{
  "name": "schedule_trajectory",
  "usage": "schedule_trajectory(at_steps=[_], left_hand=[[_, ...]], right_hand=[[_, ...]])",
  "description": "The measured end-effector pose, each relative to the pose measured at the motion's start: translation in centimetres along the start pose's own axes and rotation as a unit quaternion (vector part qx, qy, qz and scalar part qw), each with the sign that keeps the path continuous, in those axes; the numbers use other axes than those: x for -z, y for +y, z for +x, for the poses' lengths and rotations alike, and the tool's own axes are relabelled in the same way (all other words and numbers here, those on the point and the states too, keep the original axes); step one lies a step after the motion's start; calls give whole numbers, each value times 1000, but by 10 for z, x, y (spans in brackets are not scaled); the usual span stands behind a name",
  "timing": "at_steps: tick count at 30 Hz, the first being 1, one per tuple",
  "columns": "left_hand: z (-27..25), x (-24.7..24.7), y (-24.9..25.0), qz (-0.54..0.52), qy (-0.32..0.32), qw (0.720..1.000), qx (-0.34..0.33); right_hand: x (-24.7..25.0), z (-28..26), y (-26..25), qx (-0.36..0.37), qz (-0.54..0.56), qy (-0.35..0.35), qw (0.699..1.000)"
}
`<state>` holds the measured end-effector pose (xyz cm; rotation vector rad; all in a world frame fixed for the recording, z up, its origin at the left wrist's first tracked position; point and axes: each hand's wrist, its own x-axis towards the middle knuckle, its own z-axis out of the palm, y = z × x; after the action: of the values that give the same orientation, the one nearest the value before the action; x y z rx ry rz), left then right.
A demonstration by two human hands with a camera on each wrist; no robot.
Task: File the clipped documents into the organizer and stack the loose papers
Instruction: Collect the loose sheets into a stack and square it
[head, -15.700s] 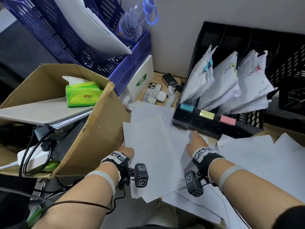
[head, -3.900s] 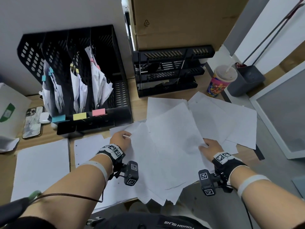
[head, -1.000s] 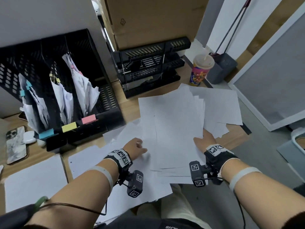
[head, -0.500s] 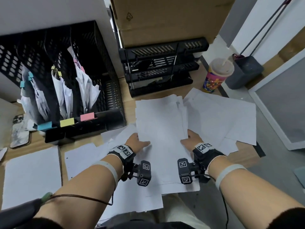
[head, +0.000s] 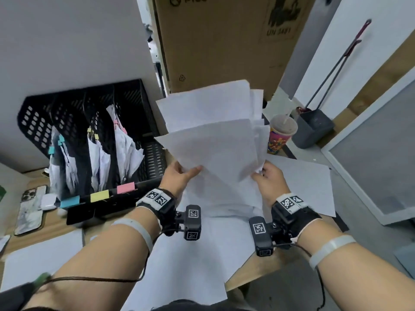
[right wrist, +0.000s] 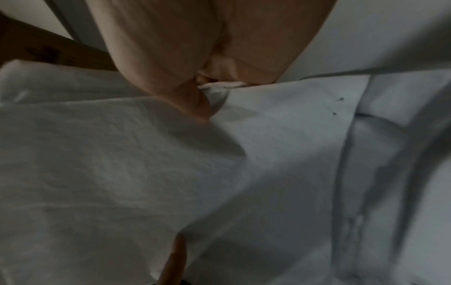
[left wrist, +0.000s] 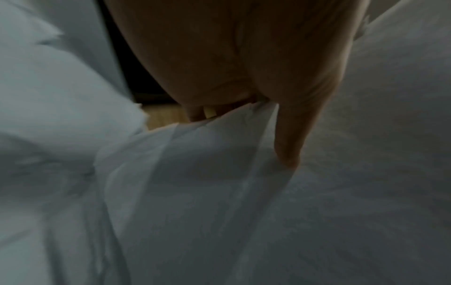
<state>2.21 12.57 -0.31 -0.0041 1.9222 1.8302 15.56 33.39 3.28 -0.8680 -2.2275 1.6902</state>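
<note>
Here, both hands hold a sheaf of loose papers (head: 211, 131) upright above the desk (head: 251, 279).

The left hand (head: 179, 178) grips the sheaf's lower left edge, thumb on the near face and fingers curled behind; the right hand (head: 269, 180) pinches its lower right edge the same way. The sheets fan unevenly at the top. More white sheets (head: 301, 182) lie flat on the desk under and to the right of the hands. The black organizer (head: 143, 104) stands to the left, its slots holding the clipped documents (head: 125, 144), with blue, yellow and pink labels along its front. A lidded paper cup (head: 280, 135) stands just beyond the sheaf.
</note>
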Motion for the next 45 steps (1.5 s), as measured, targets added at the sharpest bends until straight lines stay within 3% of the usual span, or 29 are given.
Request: schedule_trajectory(at_steps=[3,6,9,14,18,22,24,27,29,34,38,42,45], left_hand=[[-16,-7,49,-21,-29,994,-101],[-22,-7,55,-12,-56,987,-148],[-30,-8,42,24,-77,986,-146],[-31,-17,25,72,-65,984,-149],[-26,-19,15,98,-104,981,-130],[-23,-17,9,90,-81,985,-125],[-22,-16,8,84,-79,987,-108],[-22,-14,-2,113,-69,989,-70],[-23,-13,-5,107,-58,991,-59],[-32,4,13,-73,-41,997,4],[-49,42,14,-111,-14,992,52],[-68,97,-3,-69,90,991,70],[-88,140,-33,-4,91,991,102]], right_hand=[[7,-3,-29,51,24,51,997],[9,-13,-31,65,30,76,995],[3,-32,-15,1,53,89,995],[2,-48,4,-5,84,123,989],[1,-51,2,-29,47,92,994],[7,-45,7,-59,17,89,994],[8,-41,12,-71,13,66,995],[5,-39,19,-140,-85,-21,986],[4,-37,16,-160,-132,-34,978],[-1,-22,2,-67,-148,-71,984],[-14,-7,-3,-11,-219,-106,970],[-40,0,-4,16,-340,-194,920],[-72,-4,-2,26,-443,-264,857]])
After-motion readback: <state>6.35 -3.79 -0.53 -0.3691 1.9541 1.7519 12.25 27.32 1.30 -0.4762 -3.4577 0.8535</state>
